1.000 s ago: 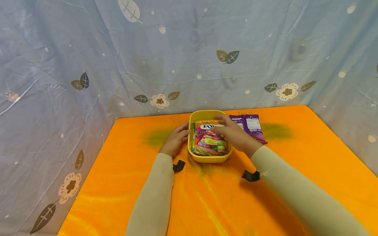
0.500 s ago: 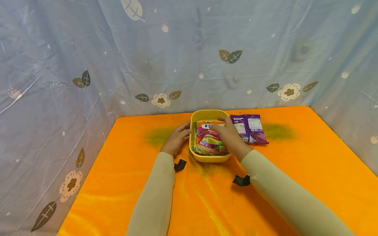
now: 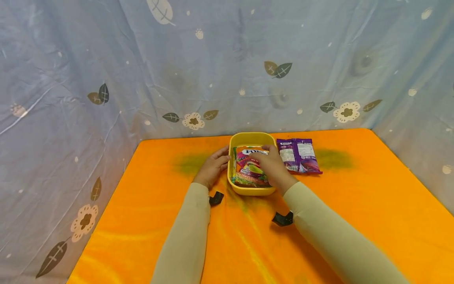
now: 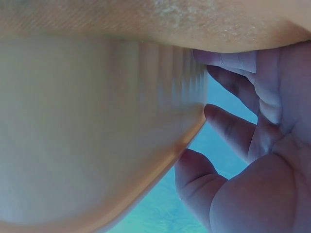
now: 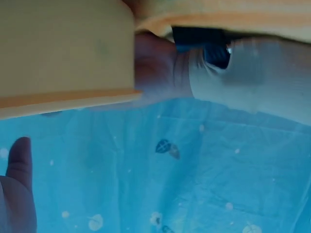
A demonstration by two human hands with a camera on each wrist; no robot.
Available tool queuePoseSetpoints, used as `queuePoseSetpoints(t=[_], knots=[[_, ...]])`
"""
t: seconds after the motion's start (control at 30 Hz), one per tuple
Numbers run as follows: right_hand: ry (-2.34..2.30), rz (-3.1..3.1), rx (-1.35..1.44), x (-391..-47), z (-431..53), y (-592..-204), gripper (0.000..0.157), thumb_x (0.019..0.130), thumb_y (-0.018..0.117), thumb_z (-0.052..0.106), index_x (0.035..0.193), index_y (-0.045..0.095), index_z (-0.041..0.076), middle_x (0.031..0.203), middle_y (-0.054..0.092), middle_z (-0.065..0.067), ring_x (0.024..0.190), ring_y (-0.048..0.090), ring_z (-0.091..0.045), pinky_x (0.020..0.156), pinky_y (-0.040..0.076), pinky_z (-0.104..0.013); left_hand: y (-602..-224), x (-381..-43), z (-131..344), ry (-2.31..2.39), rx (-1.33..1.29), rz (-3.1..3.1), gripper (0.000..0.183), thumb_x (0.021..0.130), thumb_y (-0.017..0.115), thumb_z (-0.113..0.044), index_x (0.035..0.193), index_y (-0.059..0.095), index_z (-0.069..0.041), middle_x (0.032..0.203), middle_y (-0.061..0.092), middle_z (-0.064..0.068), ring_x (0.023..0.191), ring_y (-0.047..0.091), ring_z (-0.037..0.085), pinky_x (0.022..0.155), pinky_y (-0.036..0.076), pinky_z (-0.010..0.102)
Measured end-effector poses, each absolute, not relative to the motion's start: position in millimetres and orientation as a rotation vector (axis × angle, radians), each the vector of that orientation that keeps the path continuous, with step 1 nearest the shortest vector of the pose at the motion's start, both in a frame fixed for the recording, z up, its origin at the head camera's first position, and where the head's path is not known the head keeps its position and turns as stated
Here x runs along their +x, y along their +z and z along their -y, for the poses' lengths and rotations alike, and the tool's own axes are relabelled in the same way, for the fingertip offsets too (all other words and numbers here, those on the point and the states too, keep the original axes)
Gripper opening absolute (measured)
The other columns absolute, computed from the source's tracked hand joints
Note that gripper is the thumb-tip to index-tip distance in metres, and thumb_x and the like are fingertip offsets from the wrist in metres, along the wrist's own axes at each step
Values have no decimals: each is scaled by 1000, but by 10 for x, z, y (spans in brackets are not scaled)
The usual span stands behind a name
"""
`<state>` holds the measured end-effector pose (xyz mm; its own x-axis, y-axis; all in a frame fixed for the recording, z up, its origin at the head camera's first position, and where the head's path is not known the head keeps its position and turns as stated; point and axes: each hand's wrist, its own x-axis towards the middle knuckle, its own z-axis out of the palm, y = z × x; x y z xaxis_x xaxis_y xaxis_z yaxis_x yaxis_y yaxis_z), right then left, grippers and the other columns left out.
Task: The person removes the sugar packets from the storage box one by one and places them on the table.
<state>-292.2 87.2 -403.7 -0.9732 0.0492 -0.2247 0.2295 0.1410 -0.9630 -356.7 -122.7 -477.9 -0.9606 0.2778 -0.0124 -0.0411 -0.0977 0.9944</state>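
A yellow plastic bin stands on the orange cloth, holding colourful candy packets; the top candy packet lies face up. My left hand is at the bin's left side, its fingertips touching the outer wall. In the left wrist view the fingers and thumb are loosely bent along the bin. My right hand reaches into the bin over the packet's right part, thumb stretched across its upper area. Most of its other fingers are hidden, so whether they grip the packet is unclear. The right wrist view shows the thumb straight.
Two purple candy packets lie side by side on the orange cloth, just right of the bin. A floral-patterned grey-blue curtain rises behind the table and along both sides. Dark mounts show at both wrists.
My right hand has moved left and lower into the bin, over the right part of the top packet, its fingers drawing in. My left hand stays at the bin's side.
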Motion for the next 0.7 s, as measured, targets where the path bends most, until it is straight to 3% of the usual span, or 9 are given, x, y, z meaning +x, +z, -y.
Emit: queuePoseSetpoints(t=[0.2, 0.5, 0.7], knots=[[-2007, -2245, 303, -2921, -861, -4080, 76, 87, 69, 34, 147, 27, 13, 140, 34, -11, 120, 42, -30, 103, 37, -46, -4808, -3571, 1231, 2174, 266, -1923, 49, 94, 61, -23, 142, 49, -23, 139, 48, -3, 115, 56, 18, 94, 46, 31], [-2053, -2104, 253, -2976, -875, -4164, 42, 91, 64, 26, 130, 52, 15, 128, 46, -8, 112, 49, -29, 92, 47, -41, -4786, -3545, 1234, 2175, 280, -1944, 51, 93, 63, -25, 141, 50, -22, 139, 48, -2, 115, 57, 19, 93, 47, 31], [-1973, -2156, 83, -2982, -875, -4192, 37, 89, 67, 27, 125, 59, 23, 129, 46, -5, 111, 50, -28, 89, 49, -39, -4751, -3534, 1232, 2191, 264, -1919, 50, 92, 64, -26, 140, 51, -24, 136, 51, -5, 114, 57, 17, 93, 47, 30]])
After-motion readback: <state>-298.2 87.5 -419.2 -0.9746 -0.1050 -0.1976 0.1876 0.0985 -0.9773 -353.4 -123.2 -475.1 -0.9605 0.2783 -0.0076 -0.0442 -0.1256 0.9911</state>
